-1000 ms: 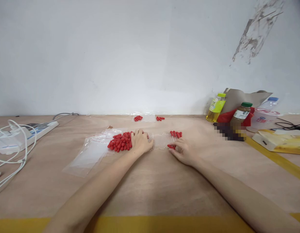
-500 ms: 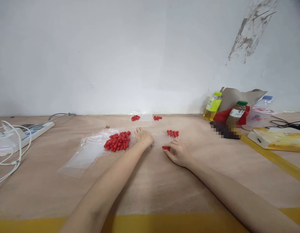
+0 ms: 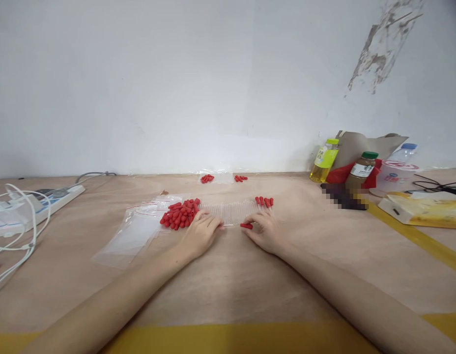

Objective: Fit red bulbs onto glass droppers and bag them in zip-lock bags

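A row of thin clear tubes [image 3: 231, 214] lies side by side on the table between my hands. At its left end rests my left hand [image 3: 203, 232], fingers stretched over the tubes and apart, gripping nothing I can see. My right hand [image 3: 265, 231] is at the right end, its thumb and fingertips closed on a red rubber bulb [image 3: 246, 225]. Just beyond it, several tubes carry red bulbs [image 3: 264, 201] on their far ends. A heap of loose red bulbs [image 3: 178, 215] sits left of the row, close to my left fingers.
Flat clear zip bags [image 3: 121, 241] lie left of the heap. Small bags of red bulbs [image 3: 207, 179] are by the wall. A power strip [image 3: 62, 200] with white cables stands far left; bottles [image 3: 325, 160] and a yellow-white packet [image 3: 427, 209] are at the right.
My left hand has drawn back from across the tubes toward me and left, uncovering the middle of the row. My right hand has shifted slightly left with the bulb.
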Available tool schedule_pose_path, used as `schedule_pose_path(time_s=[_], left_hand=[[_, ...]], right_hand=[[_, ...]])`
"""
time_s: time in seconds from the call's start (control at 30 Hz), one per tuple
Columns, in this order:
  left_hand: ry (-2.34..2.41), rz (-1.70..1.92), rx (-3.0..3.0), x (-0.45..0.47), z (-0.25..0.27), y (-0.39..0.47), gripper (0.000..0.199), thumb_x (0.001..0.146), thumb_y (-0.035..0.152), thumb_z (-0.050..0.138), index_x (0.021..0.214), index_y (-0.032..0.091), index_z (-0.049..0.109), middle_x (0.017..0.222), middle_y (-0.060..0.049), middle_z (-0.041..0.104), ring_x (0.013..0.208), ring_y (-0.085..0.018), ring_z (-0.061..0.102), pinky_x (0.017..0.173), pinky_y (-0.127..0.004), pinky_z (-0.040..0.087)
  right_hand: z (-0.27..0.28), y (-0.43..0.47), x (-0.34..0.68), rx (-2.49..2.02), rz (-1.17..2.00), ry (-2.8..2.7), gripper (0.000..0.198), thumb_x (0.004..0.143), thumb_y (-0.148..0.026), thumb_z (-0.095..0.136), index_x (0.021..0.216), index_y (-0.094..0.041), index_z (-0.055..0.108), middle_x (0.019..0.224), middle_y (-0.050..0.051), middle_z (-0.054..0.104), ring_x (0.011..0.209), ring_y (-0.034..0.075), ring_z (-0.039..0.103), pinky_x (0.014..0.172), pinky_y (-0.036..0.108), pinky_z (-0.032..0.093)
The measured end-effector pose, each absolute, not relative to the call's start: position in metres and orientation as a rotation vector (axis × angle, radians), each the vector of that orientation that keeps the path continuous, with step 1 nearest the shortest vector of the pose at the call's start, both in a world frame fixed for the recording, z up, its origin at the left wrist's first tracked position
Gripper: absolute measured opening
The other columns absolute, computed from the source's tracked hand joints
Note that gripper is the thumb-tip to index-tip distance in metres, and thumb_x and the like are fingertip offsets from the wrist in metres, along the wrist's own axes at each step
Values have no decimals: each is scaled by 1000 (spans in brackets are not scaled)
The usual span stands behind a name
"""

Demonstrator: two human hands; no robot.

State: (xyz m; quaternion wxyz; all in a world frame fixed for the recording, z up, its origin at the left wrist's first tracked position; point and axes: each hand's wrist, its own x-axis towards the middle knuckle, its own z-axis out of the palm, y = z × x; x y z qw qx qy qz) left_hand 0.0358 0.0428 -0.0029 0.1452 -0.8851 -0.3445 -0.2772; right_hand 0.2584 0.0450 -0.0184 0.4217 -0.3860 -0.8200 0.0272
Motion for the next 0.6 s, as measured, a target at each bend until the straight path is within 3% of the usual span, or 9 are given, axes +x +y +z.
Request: schedule_pose_path(time_s=[0.13,0.6], left_hand=[[-848,-992,-2503,25,-19,44,13,88,19,44,96,17,55,84,-1,66,69,-12,58,91,-37,31],[-776,-1006,-2558,27,-22,49,17,88,18,44,99,20,57,86,-1,67,74,-12,60,88,-37,34]], right_hand=[[-18,41,244,-947,51,-2148,19,74,-28,61,93,-22,61,80,2,66,77,16,54,76,33,34],[-22,40,241,-858,109,-2126,9,79,-23,56,87,-21,59,81,1,66,74,14,56,75,31,36]])
